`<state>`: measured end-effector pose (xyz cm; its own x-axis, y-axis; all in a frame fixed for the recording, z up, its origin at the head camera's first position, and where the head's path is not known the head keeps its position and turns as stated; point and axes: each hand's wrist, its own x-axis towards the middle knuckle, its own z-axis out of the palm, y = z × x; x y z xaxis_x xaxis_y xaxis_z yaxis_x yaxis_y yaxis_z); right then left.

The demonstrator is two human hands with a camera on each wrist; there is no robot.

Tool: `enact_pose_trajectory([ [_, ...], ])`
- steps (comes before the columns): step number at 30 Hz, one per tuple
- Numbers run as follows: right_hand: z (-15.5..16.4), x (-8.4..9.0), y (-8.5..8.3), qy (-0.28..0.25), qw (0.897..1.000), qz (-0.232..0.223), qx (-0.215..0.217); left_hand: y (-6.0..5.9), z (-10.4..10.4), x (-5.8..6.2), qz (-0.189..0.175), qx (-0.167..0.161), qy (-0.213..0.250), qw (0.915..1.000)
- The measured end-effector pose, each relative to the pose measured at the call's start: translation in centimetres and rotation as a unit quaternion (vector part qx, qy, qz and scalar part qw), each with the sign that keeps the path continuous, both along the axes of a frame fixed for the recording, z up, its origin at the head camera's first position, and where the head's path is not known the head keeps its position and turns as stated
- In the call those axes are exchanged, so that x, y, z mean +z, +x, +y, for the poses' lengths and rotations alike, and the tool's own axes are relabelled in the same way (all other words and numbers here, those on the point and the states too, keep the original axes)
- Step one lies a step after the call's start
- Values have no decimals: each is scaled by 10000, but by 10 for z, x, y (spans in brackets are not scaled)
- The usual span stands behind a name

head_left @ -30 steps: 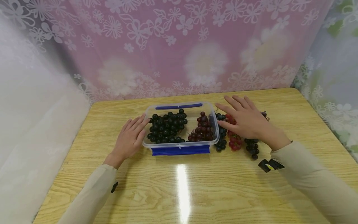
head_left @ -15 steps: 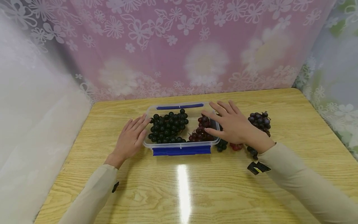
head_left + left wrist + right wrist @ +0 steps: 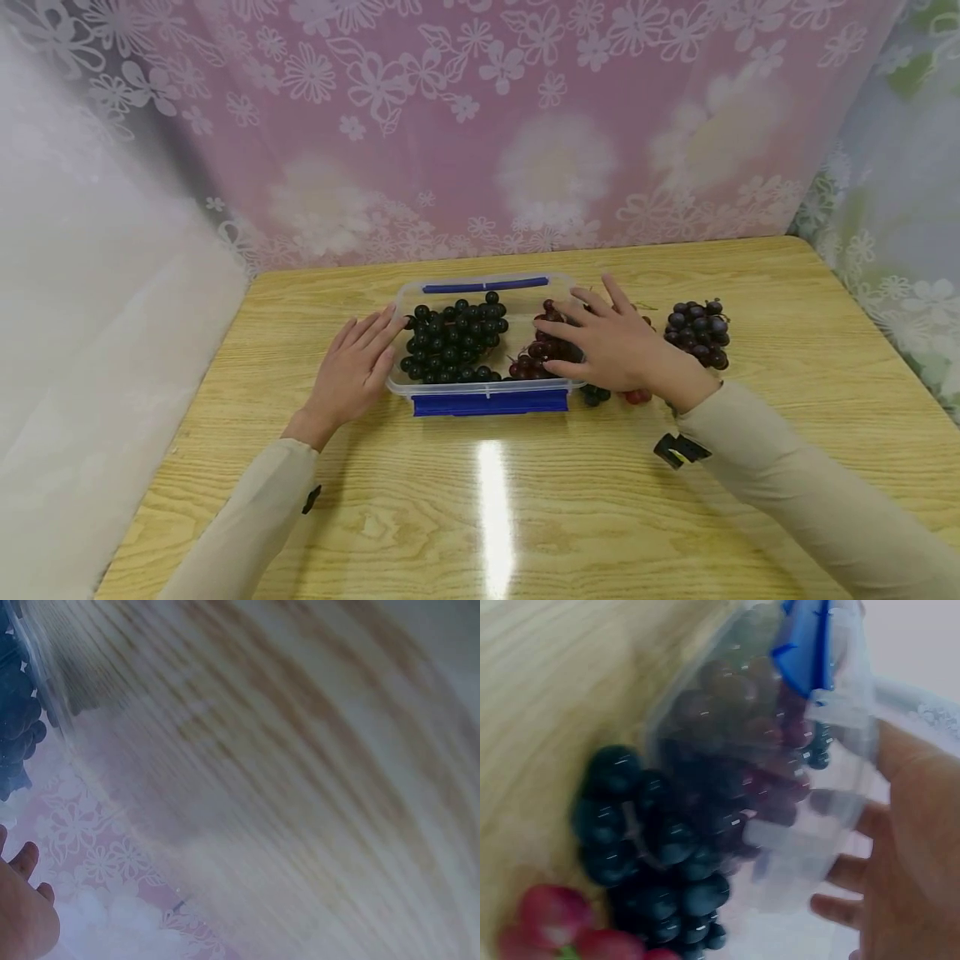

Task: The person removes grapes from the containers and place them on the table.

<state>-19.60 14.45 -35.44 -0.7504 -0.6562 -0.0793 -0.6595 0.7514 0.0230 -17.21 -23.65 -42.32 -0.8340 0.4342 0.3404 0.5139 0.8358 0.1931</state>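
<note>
A clear plastic box [image 3: 401,296] with blue clips holds a black grape bunch [image 3: 453,337] and a dark red bunch [image 3: 532,362]. My left hand [image 3: 352,371] lies flat on the table, fingertips against the box's left wall. My right hand [image 3: 611,342] is spread over the box's right rim, fingers reaching above the dark red bunch and holding nothing. The right wrist view shows the box [image 3: 840,712] close up, with a dark bunch [image 3: 652,847] beside it and my right hand [image 3: 900,862] at the wall.
On the wooden table [image 3: 525,500], right of the box, lie a dark bunch [image 3: 596,393], a red bunch [image 3: 637,397] partly under my wrist, and a purple bunch [image 3: 697,333]. Floral curtains close off the back and sides.
My right hand has slid left from the bunches on the table to the box's right rim, uncovering the purple bunch. The left hand has stayed put.
</note>
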Motion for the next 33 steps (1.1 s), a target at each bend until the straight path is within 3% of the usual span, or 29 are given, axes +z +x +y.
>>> enact_pose_trajectory([
  [8, -13, 16, -2, 781, 9968, -157, 31, 0, -3, 4, 135, -16, -436, 9990],
  [12, -22, 20, -5, 864, 9960, -237, 43, -1, -4, 7, 160, 20, -653, 9977],
  [23, -34, 8, -13, 1333, 9908, -236, -85, 0, -2, 8, 190, 31, -773, 9968],
  [33, -37, 4, -13, 1245, 9915, -319, -219, 1, -2, 8, 194, 40, -659, 9976],
])
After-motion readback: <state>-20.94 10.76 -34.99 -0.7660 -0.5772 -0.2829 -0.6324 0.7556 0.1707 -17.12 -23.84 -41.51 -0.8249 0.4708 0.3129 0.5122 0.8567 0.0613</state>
